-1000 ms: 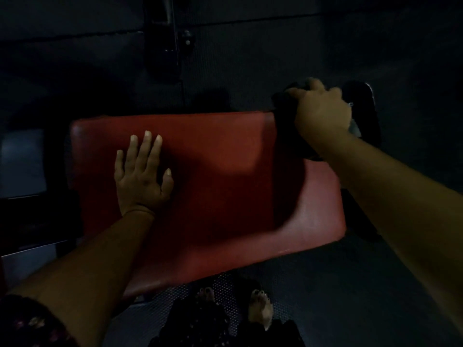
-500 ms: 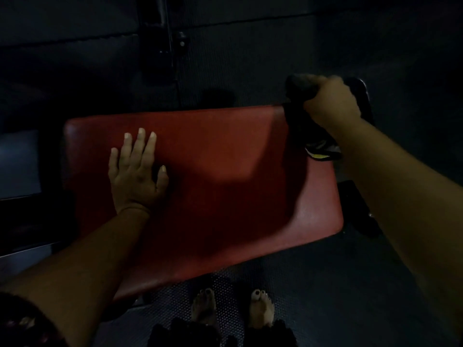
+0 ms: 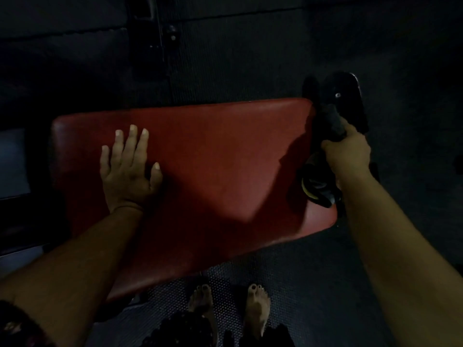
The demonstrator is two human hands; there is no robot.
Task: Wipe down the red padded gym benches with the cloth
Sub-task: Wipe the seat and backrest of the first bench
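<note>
A red padded bench (image 3: 213, 171) fills the middle of the dim head view. My left hand (image 3: 127, 166) lies flat on its left part with fingers straight. At the bench's right edge my right hand (image 3: 347, 152) grips a dark cloth (image 3: 317, 184) bunched in the fist. The cloth, with a yellow-trimmed fold, hangs down against the right side of the pad. Part of the cloth sticks up above my knuckles.
A black metal part of the bench frame (image 3: 347, 101) stands just beyond the right end. Dark textured rubber flooring (image 3: 313, 271) surrounds the bench. My bare feet (image 3: 230, 311) stand at its near side. A dark machine upright (image 3: 150, 33) rises behind.
My right hand has drawn the cloth from the bench's far right corner toward me along the right edge. My left hand has stayed flat on the pad.
</note>
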